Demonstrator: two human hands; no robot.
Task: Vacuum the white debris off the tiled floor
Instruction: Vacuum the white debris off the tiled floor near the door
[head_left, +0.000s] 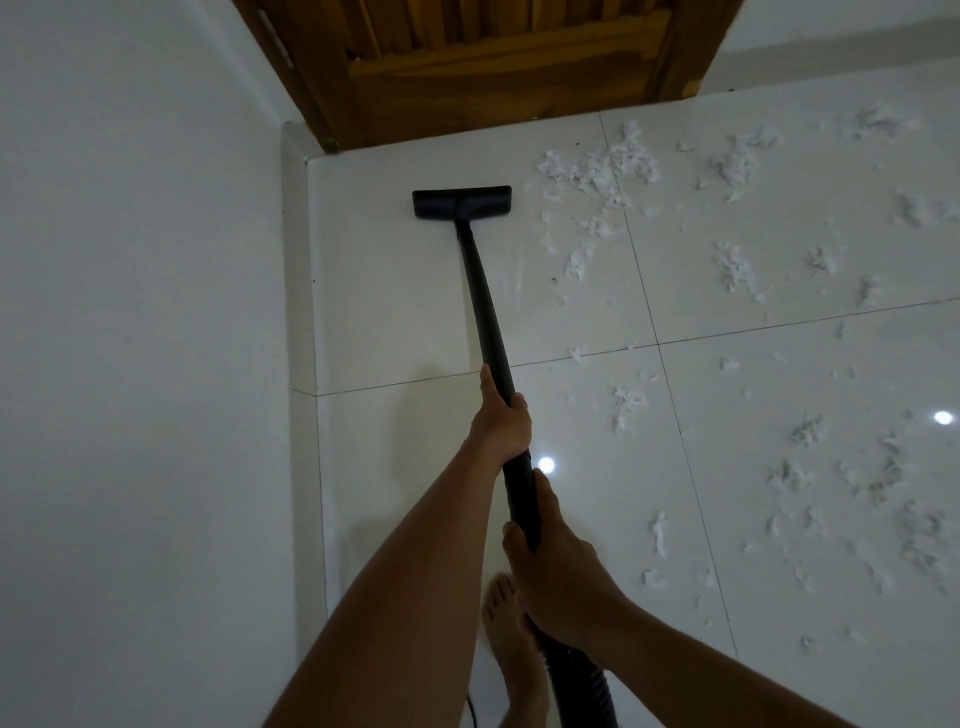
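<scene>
A black vacuum wand (480, 291) runs from my hands to a flat black floor head (461, 202) resting on the glossy white tiles (395, 312) near the wall corner. My left hand (501, 418) grips the wand at mid-length. My right hand (558, 577) holds its lower end, just above the ribbed hose (587, 686). White shredded debris (602, 171) lies scattered to the right of the head, apart from it, and more debris (883, 509) covers the tiles at the right.
A white wall (140, 338) with a low skirting runs along the left. A brown wooden door (488, 67) closes the far end. My bare foot (511, 644) stands under the hose. A thin cord (470, 709) shows at the bottom edge.
</scene>
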